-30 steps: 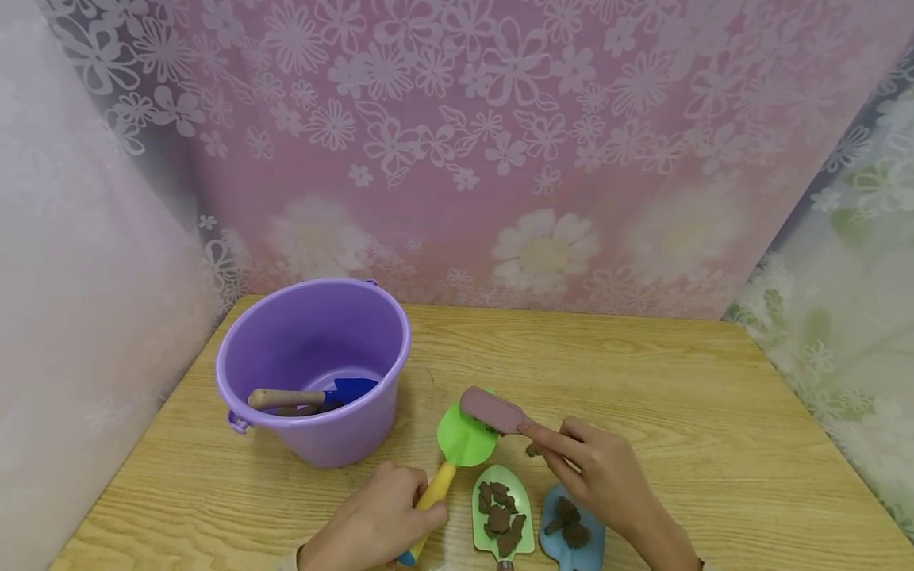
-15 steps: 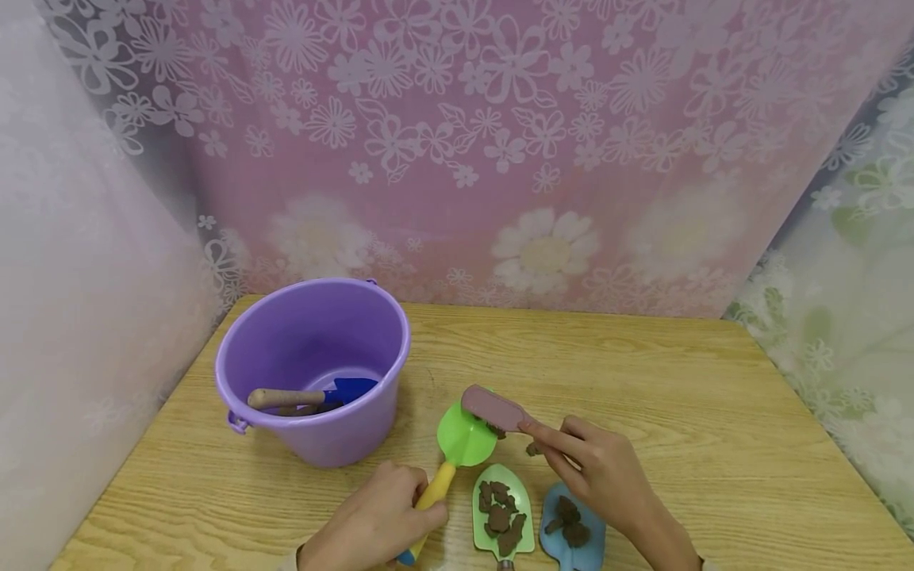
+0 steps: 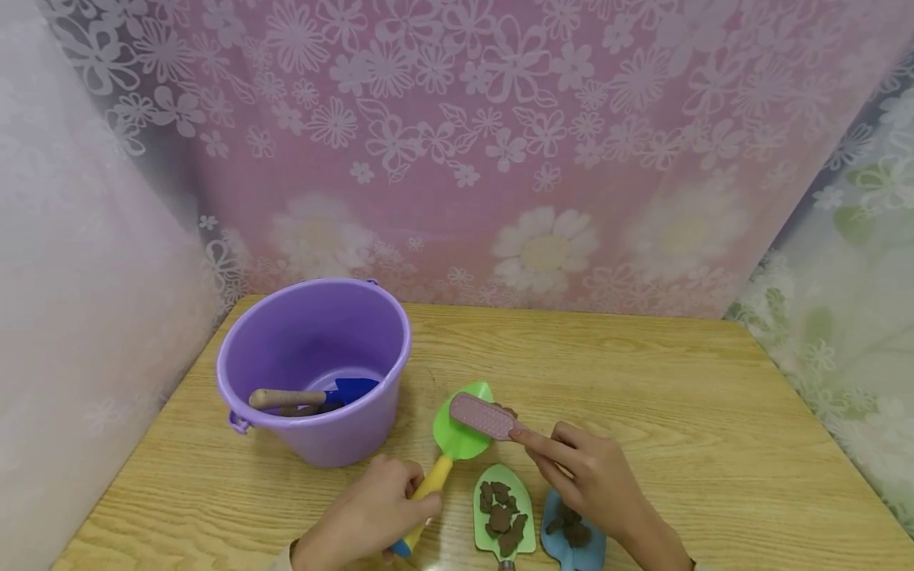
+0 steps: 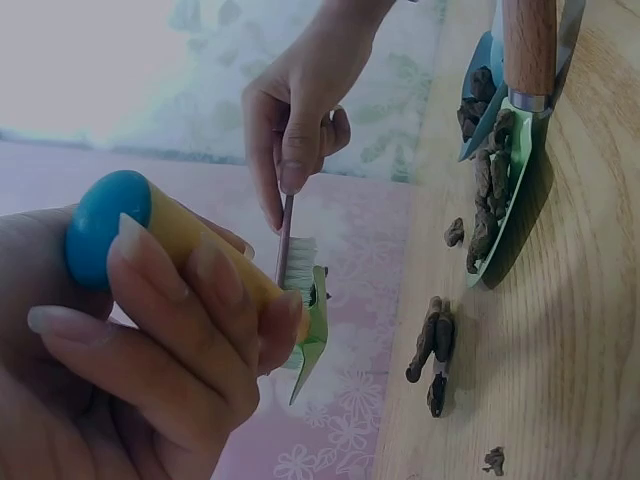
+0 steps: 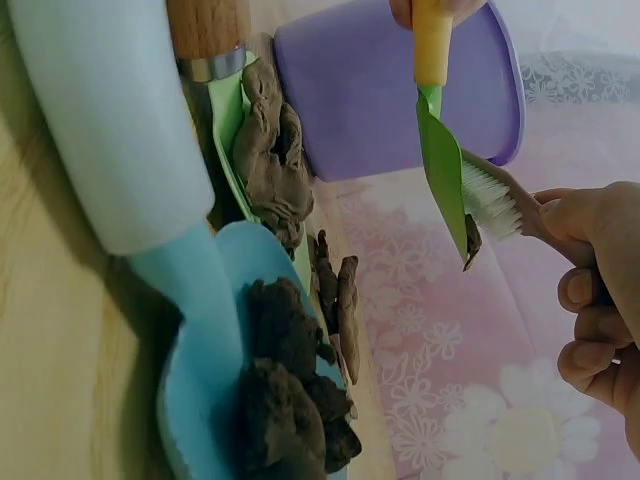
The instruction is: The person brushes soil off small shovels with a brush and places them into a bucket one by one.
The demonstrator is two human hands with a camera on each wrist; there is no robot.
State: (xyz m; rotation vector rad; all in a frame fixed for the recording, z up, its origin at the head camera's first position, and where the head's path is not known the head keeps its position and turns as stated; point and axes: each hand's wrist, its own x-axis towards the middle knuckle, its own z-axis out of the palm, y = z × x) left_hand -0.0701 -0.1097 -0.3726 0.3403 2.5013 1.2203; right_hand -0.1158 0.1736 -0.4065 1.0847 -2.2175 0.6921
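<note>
My left hand (image 3: 367,515) grips the yellow handle of a small bright green trowel (image 3: 460,444), its blue end (image 4: 100,230) showing in the left wrist view. The blade is raised off the table. My right hand (image 3: 596,476) pinches a brush (image 3: 481,416) with a dull pink back, fingers along its handle. Its white bristles (image 5: 490,202) lie against the blade in the right wrist view. A dark bit of clay (image 5: 473,245) clings near the blade's tip. Brown clay pieces (image 4: 435,345) lie on the table below.
A purple bucket (image 3: 343,444) stands at left, holding a blue trowel (image 3: 289,398) with a wooden handle. Near the front edge lie a pale green trowel (image 3: 524,539) and a blue scoop (image 3: 551,507), both bearing brown clay. Flowered curtains (image 3: 457,159) hang around the table.
The brush has slid left and slightly down across the blade, its back now turned more upward. The trowel has shifted slightly left and tilted, with its pointed tip and a clay bit now showing.
</note>
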